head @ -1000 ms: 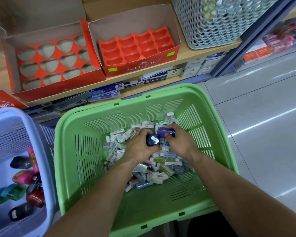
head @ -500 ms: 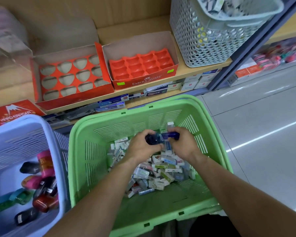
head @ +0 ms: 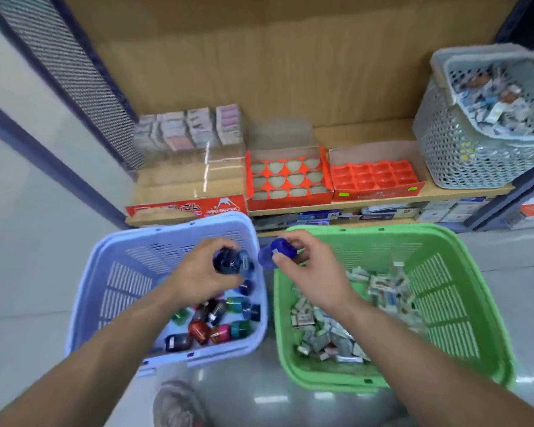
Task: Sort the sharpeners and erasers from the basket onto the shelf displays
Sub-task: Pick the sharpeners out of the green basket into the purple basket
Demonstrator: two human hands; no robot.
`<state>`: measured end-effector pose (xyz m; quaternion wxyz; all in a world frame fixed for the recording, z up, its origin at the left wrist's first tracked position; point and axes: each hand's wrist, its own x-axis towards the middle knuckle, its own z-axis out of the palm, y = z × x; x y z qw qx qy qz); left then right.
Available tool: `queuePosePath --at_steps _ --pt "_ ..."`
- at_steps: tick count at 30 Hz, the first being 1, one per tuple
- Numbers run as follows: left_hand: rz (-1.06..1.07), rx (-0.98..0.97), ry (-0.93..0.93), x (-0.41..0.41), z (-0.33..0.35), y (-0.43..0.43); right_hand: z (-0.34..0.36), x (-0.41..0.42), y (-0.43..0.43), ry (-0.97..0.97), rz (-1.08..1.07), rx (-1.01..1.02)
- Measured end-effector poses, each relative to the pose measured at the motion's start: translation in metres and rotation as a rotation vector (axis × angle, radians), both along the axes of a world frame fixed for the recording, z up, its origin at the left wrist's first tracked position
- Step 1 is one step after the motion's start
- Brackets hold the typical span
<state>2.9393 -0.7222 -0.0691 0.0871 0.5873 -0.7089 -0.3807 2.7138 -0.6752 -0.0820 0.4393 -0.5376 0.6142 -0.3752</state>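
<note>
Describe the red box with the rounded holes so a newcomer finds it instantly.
On the wooden shelf, left of the grey basket, two open red boxes sit side by side. It is the left box: its red insert has rounded holes showing pale beneath, whereas the right box holds an all-red moulded tray.

Left hand (head: 198, 274) and right hand (head: 313, 268) have left the green basket (head: 383, 231), their blue sharpeners (head: 278, 252) apparently separated.

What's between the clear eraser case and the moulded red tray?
Head view: a red box with empty cut-out slots, beside both.
</note>
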Motion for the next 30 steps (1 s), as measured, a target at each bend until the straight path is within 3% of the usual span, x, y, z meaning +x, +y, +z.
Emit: queuePosePath --at_steps 5,9,12,19,23,26,30 --pt "0.079 0.106 -0.188 0.09 -0.052 0.016 -0.027 0.098 -0.02 0.227 0.377 0.037" --pt "0.133 0.178 -0.161 0.119 -0.082 0.015 -0.056 0.131 -0.033 0.47 0.557 0.149" --pt "0.126 0.157 -0.16 0.12 -0.083 0.011 -0.051 0.128 -0.035 0.493 0.589 0.126" --pt "-0.022 -0.027 -0.034 0.04 -0.03 0.014 -0.004 0.018 -0.026 0.509 0.443 0.034" --pt "-0.226 -0.182 0.03 -0.031 -0.018 0.032 -0.022 -0.071 -0.013 0.617 0.344 0.186" --pt "-0.406 -0.28 -0.054 -0.072 -0.03 0.042 -0.064 -0.113 0.0 0.698 0.419 0.305" --pt "-0.551 -0.364 -0.249 -0.091 -0.065 0.034 -0.12 -0.131 0.011 0.823 0.69 0.327"
